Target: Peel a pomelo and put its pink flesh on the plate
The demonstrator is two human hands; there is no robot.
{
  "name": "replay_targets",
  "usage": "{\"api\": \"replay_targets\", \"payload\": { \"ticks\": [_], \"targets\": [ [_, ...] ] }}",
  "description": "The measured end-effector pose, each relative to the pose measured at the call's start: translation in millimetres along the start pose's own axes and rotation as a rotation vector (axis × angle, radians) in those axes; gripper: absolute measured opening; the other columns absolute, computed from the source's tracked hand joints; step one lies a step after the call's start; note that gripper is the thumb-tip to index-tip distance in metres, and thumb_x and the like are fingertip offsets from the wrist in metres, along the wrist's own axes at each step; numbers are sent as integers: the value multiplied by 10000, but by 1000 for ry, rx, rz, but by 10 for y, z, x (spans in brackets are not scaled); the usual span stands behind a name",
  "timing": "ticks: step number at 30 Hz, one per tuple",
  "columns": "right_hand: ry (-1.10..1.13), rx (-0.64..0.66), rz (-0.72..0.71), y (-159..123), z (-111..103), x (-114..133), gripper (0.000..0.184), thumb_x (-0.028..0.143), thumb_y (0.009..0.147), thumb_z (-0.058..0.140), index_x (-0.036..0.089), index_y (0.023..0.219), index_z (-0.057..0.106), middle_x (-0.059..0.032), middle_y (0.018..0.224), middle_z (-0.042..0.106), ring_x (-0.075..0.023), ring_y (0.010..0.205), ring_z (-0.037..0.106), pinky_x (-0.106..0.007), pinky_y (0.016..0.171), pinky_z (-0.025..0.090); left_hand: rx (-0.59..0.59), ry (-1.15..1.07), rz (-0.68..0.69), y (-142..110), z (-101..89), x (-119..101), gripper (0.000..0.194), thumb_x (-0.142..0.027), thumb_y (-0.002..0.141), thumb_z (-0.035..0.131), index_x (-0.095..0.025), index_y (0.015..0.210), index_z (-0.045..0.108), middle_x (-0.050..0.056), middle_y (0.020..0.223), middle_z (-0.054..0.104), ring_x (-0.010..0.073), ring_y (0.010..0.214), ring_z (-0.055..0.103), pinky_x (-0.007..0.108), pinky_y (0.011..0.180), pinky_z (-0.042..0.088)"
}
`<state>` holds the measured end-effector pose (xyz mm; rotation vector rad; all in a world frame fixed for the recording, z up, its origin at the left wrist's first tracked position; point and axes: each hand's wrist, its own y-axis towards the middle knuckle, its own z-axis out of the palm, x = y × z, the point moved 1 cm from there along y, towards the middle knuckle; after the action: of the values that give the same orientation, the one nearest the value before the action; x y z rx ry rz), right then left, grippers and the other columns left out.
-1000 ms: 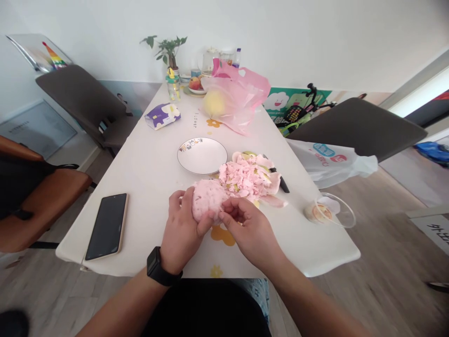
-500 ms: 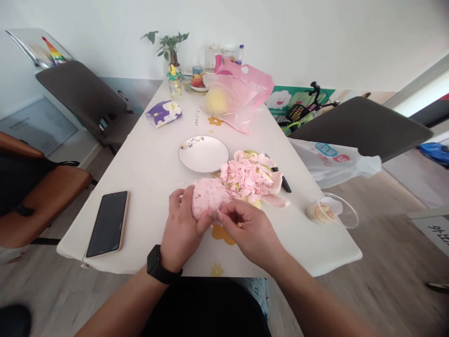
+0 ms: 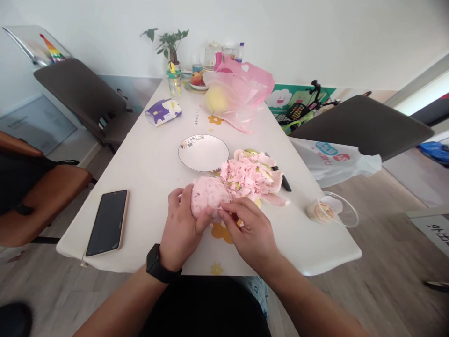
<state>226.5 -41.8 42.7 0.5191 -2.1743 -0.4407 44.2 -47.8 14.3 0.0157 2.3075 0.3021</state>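
The left hand (image 3: 180,229) cups a round pink fruit (image 3: 206,196) above the middle of the table's (image 3: 140,196) near edge, its fingers curled around and partly hidden behind the fruit. The right hand (image 3: 247,229) reaches the fruit's lower side; the fruit hides its fingertips, so any grip is hard to make out. A heap of peel (image 3: 249,175) lies just beyond.

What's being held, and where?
A peeled pink fruit: left hand cups its left side and underside; right hand grips its lower right edge with the fingertips.
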Motion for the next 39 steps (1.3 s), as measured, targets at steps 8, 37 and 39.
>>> {"api": "replay_targets", "payload": {
  "ticks": [8,37,39],
  "targets": [
    [-113,-6,-123,-24,49,111,137,160,996,585,207,883,646,-36,820,682,-160,717,646,-286,666,556,9,1,-7,6,-13,-7,735,-609,984,529,-186,1562,365,201,1435,409,347,1390,442,584,1132,459],
    [10,267,-72,29,-389,-188,155,218,1029,540,231,951,673,-37,865,706,-176,782,666,-300,694,544,-8,-137,-39,186,-113,100,583,-614,1021,445,-203,1423,542,161,1401,568,327,1373,470,535,1132,448],
    [-55,141,-20,205,-468,-335,148,228,1026,542,226,1031,689,-40,885,725,-184,772,671,-329,725,554,-14,-138,-45,227,-126,130,575,-624,1021,428,-199,1378,578,155,1365,604,332,1325,505,540,1108,460]
  ]
}}
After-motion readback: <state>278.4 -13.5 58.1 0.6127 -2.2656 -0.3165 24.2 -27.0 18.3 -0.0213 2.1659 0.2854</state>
